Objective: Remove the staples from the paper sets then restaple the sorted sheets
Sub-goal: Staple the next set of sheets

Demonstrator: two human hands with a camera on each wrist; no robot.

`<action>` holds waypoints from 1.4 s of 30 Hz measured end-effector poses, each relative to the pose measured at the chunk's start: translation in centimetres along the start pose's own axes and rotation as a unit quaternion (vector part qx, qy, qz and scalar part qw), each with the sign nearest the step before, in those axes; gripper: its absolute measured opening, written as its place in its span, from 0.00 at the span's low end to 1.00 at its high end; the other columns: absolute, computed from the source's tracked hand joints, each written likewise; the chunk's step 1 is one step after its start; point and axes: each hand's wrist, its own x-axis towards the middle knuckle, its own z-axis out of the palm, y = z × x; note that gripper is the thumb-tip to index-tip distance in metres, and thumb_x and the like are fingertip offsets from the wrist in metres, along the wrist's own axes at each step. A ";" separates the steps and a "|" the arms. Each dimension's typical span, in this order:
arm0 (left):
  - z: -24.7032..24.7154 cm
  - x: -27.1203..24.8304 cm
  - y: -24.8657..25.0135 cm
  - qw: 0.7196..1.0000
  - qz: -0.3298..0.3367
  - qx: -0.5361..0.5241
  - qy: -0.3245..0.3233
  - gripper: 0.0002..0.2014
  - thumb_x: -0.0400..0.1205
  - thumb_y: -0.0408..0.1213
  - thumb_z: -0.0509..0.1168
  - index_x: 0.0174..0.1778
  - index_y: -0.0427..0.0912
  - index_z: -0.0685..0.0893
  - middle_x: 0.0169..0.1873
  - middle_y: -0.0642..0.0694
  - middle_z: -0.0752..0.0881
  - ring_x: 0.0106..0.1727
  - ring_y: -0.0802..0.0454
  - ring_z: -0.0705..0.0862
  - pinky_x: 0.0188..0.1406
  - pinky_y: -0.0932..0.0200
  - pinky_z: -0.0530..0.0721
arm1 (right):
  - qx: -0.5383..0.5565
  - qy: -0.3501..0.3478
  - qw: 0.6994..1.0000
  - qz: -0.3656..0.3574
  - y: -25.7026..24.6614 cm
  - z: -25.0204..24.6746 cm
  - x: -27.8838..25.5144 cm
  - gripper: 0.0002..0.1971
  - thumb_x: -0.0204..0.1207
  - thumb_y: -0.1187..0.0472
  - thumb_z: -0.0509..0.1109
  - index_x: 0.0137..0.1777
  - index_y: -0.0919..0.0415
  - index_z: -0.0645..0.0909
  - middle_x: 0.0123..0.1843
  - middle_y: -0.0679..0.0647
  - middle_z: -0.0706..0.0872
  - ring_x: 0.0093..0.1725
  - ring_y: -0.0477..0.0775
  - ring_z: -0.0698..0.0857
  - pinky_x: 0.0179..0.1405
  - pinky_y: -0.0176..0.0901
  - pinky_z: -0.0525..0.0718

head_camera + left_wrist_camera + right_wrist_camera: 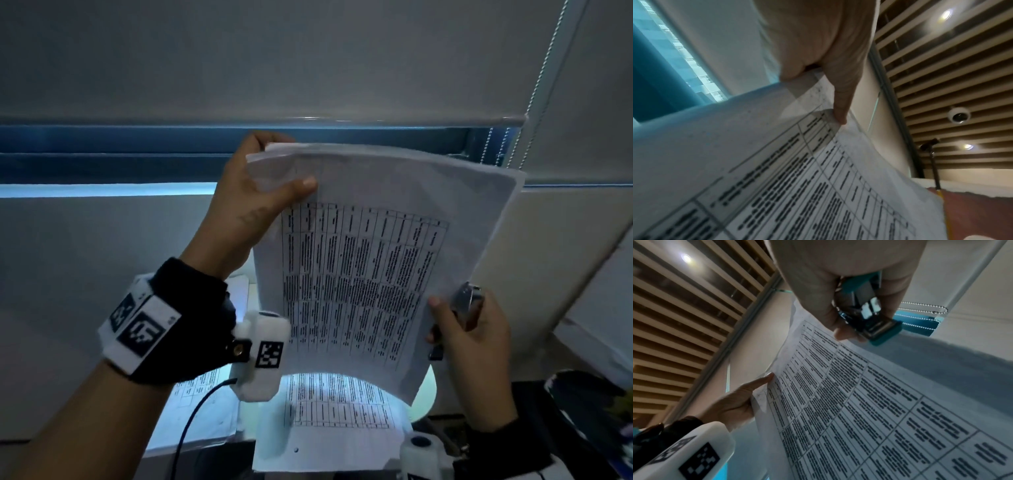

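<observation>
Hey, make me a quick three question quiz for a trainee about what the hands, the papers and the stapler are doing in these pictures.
1. True or false: the left hand pinches the held-up paper set at a top corner.
2. What does the right hand hold? A) a pen B) the stapler C) a ruler
3. Fill in: more printed sheets lie ____ the held-up set, in the head view.

Key
1. True; the thumb lies on the front, the fingers behind.
2. B; it is teal and metal, beside the set's lower right edge.
3. Below; they lie on the lit surface.
</observation>
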 end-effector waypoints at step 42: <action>0.1 -3.1 -1.1 0.996 0.015 0.019 0.086 0.17 0.64 0.41 0.77 0.43 0.54 0.78 0.42 0.54 0.84 0.49 0.54 0.85 0.44 0.61 0.85 | -0.005 -0.012 1.000 -0.017 -1.8 1.3 1.3 0.13 0.76 0.67 0.69 0.35 0.59 0.68 0.25 0.47 0.78 0.19 0.45 0.78 0.16 0.34 0.76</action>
